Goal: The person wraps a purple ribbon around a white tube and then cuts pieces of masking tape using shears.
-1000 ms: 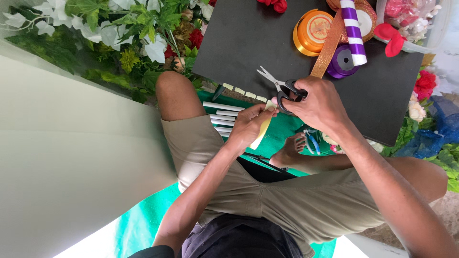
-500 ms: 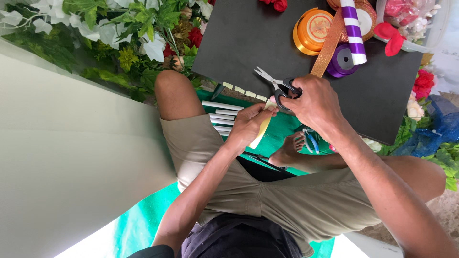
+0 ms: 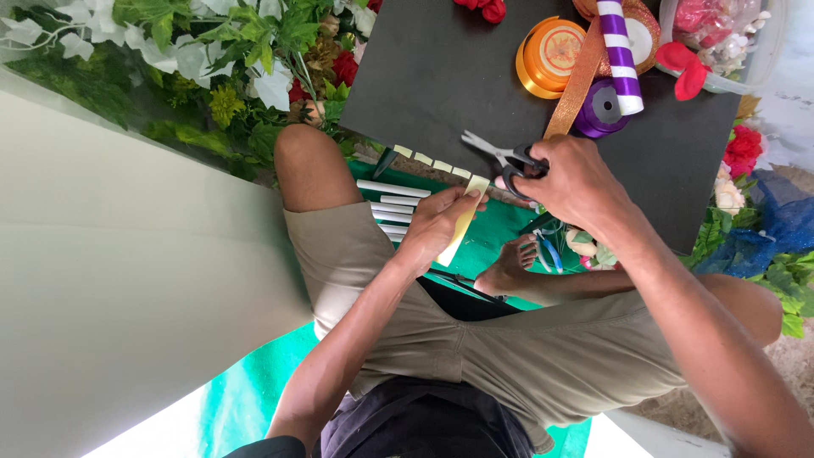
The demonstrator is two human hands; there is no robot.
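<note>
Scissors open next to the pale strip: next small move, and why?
Probably feed the pale yellow strip between the blades and close them. The right hand holds the scissors open beside the strip's upper end, the left hand pinches it, and small cut pieces line the black board's edge.

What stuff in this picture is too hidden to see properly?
Head view:
- Scissors handles: covered by the right hand.
- Pale yellow strip, lower part: behind the left hand.
- Small cut pieces on the black board edge: too small to tell their material.
- Orange ribbon spool: partly behind the striped roll.
</note>
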